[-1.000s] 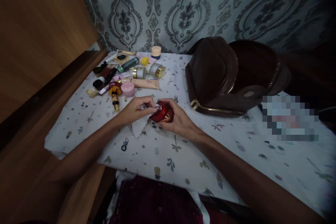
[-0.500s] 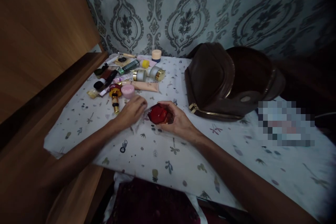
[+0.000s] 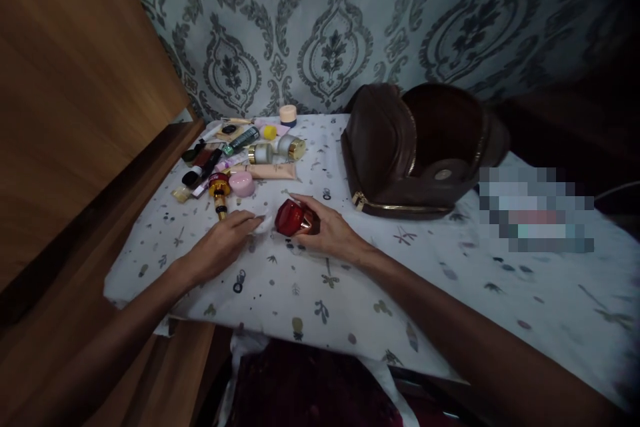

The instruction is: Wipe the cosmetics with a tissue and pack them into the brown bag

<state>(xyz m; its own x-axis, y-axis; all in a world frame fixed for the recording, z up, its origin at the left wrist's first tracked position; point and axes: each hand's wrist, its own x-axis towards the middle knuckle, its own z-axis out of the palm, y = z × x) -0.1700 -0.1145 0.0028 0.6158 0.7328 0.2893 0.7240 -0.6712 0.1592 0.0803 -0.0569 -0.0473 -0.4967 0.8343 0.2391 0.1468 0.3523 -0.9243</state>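
Observation:
My right hand [image 3: 333, 230] is closed around a red faceted bottle [image 3: 290, 217] with a shiny gold part, held tilted just over the table. To its left, my left hand [image 3: 225, 237] pinches a thin white piece [image 3: 264, 221] that looks like tissue, a short gap from the bottle. Just beyond the left hand are a small bottle [image 3: 219, 187] with amber and gold parts and a pink round jar [image 3: 242, 183]. Behind them lies a peach tube [image 3: 270, 171].
Several cosmetics, among them a green tube [image 3: 242, 140] and gold-lidded jars [image 3: 260, 153], crowd the table's back left. An unzipped brown leather bag [image 3: 380, 147] stands at right. Beyond it lies a blurred-out item [image 3: 537, 213]. A wooden panel [image 3: 85, 80] borders the left.
My left hand has drawn back left, away from the bottle, with the white piece. The right hand has turned the red bottle so its gold part shows more. The view has shifted slightly.

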